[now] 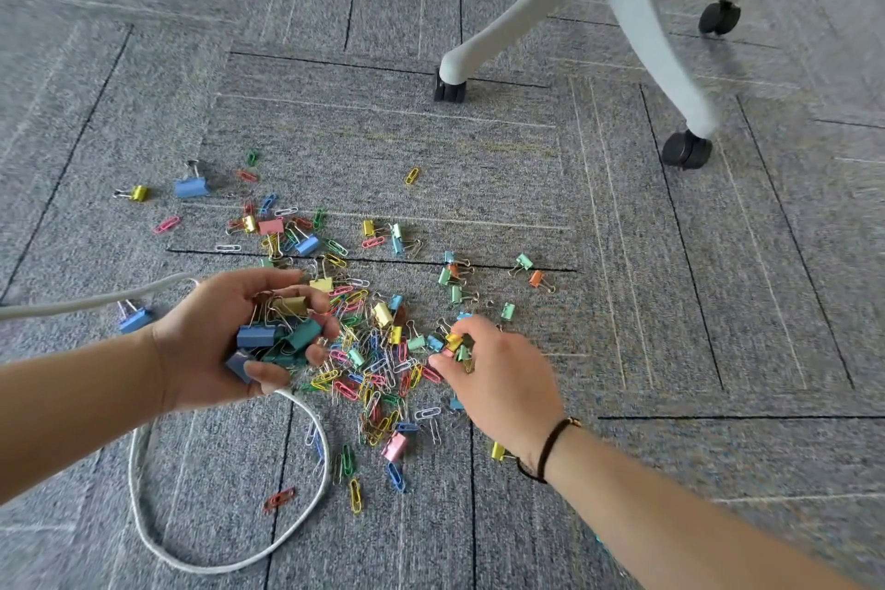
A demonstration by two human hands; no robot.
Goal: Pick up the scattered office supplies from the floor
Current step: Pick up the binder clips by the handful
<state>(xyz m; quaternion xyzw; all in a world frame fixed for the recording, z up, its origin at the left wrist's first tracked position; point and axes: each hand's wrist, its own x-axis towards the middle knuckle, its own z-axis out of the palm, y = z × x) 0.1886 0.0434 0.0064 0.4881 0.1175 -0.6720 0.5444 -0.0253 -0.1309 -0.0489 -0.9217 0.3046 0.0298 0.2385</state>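
Coloured paper clips and binder clips (pixel 373 350) lie scattered over the grey carpet, densest between my two hands. My left hand (pixel 210 340) is cupped palm up above the floor and holds a bunch of binder clips (pixel 275 333), blue, green and yellow. My right hand (pixel 498 378) reaches down at the right edge of the pile, its fingertips pinching a few small binder clips (pixel 455 343), yellow and green. Stray clips lie farther out, such as a blue binder clip (pixel 191 186) and a yellow one (pixel 139 193) at the far left.
A white office chair base (pixel 613 14) with black castors (pixel 686 150) stands at the back right. A white cable (pixel 230 561) loops across the carpet under my left arm. Another blue binder clip (pixel 135 319) lies beside my left wrist.
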